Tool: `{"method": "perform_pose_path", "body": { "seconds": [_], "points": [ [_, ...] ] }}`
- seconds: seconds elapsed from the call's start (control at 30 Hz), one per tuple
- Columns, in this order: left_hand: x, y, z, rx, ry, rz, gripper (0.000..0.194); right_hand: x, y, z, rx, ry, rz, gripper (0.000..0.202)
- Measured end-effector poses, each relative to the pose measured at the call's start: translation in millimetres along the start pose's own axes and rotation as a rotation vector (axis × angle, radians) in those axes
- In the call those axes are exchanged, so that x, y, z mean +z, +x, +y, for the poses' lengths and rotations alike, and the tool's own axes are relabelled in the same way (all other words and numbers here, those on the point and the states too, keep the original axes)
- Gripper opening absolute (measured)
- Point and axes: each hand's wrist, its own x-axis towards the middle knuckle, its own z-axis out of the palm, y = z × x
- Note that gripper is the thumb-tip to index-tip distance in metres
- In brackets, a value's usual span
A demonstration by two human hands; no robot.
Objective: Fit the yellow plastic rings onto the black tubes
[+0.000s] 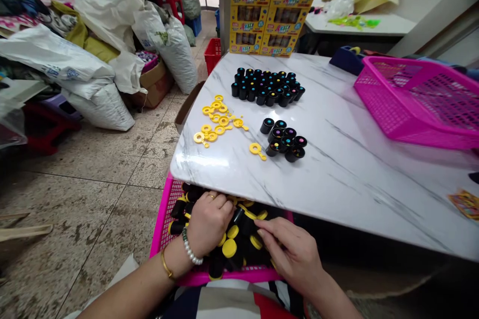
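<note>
A pink basket (160, 229) under the table edge holds black cylinders with yellow caps (229, 248). My left hand (211, 222) is over the basket with its fingers curled down; what they hold, if anything, is hidden. To its right, my right hand (292, 249) pinches the end of a yellow cap piece (249, 213) by a black cylinder. Several loose yellow rings with tabs (219, 130) lie on the marble-patterned table (337, 179). Beside them stand a small group of open black cylinders (287, 141) and, farther back, a larger group (266, 85).
Stacked yellow boxes (275, 10) stand at the table's far end. An empty-looking pink basket (411, 104) rests at the right, with a colourful packet (466, 203) nearer. White sacks (101, 104) and a cardboard box (155, 84) are on the floor at left.
</note>
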Motion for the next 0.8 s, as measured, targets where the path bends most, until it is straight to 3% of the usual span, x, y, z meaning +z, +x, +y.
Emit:
{"method": "perform_pose_path", "body": {
  "seconds": [0.13, 0.27, 0.4, 0.53, 0.63, 0.7, 0.8],
  "points": [
    [-5.9, -4, -3, -0.038, 0.007, -0.048, 0.012, -3, 1, -2, 0.025, 0.022, 0.013, 0.026],
    [-12.6, -5, -2, 0.010, 0.028, -0.116, 0.007, -2, 1, -3, 0.027, 0.053, 0.008, 0.026],
    [-27.6, -14, 11, 0.147, 0.002, 0.072, 0.010, -4, 0, -6, 0.106, 0.120, 0.032, 0.026],
    [-45.7, -15, 29, 0.295, -0.135, 0.266, 0.016, -3, 5, -17, 0.349, 0.446, 0.000, 0.031],
    [-53.1, 2, 39, 0.407, -0.234, 0.276, 0.017, -7, 17, -25, 0.524, 0.676, 0.024, 0.026],
    [-54.5, 24, 41, 0.442, -0.320, 0.270, 0.022, -18, 26, -24, 0.599, 0.686, 0.114, 0.020],
    [-49.8, 69, 40, 0.239, -0.406, 0.344, 0.042, -41, 35, -13, 0.558, 0.520, 0.341, 0.018]
  ]
}}
